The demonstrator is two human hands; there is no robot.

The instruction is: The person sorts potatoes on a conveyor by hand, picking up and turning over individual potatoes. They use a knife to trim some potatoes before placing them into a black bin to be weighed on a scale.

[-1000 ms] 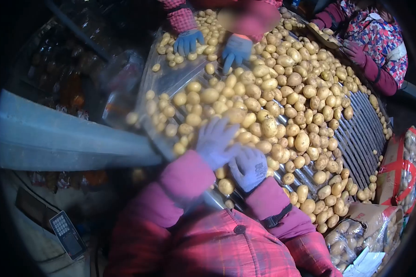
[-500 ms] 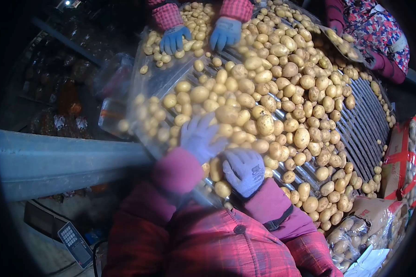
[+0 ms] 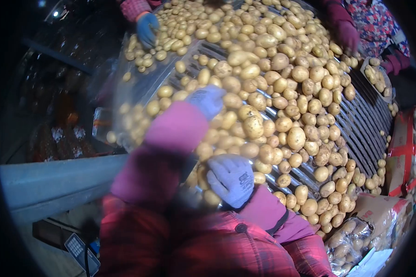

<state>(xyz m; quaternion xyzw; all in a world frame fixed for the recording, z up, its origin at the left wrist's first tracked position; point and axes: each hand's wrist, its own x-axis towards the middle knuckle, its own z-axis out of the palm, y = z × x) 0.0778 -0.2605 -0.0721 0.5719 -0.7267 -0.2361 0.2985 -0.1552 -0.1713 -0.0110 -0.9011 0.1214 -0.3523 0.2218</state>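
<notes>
- The left hand (image 3: 207,100) has reached farther forward over the potatoes (image 3: 296,137) since half a second ago. Its fingers, spread then, now look drawn together; blur hides their tips, so I cannot tell whether they grip one.
- The right hand (image 3: 233,180) has hardly moved against the pile. Its fingers lie side by side and bend down over potatoes close to the body; what is under the palm is hidden.
- So the hands stand farther apart, and I judge that the left one now works a deeper patch.
- Potatoes lie under and around both sets of fingers, thickest ahead and to their right; metal bars (image 3: 365,134) show well beyond the right fingers.
- Far right of the left fingers, a co-worker's tray (image 3: 387,96) of potatoes sits lower than before, a pink glove (image 3: 348,36) apart from it.
- Ahead and left of the left fingers, only one blue glove (image 3: 147,30) shows clearly, where two did.
</notes>
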